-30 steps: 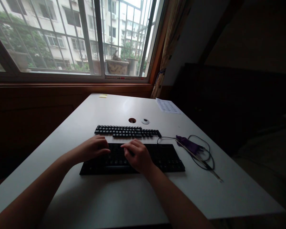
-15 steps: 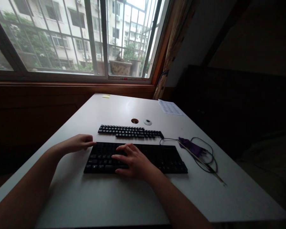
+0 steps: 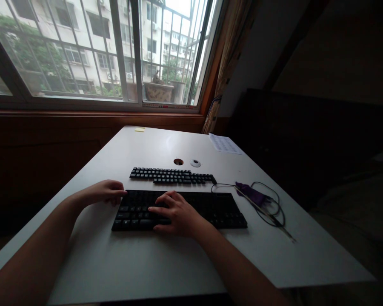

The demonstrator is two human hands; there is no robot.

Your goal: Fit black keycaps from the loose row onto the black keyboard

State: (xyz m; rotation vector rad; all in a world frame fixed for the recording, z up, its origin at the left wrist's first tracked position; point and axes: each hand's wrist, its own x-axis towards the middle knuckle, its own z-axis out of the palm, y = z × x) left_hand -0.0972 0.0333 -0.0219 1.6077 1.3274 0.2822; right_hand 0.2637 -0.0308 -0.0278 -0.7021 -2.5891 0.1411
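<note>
at left, the left hand (image 3: 104,192) is held with fingers partly curled at the back left corner of a black keyboard (image 3: 210,207) on a white desk (image 3: 124,270); whether the corner is gripped cannot be told. front-left keys (image 3: 135,222) are seen in place. behind, rows of loose keycaps (image 3: 170,175) are laid out, so the work is judged part done. over the keyboard's middle, the right hand (image 3: 175,214) is spread, nothing seen gripped
</note>
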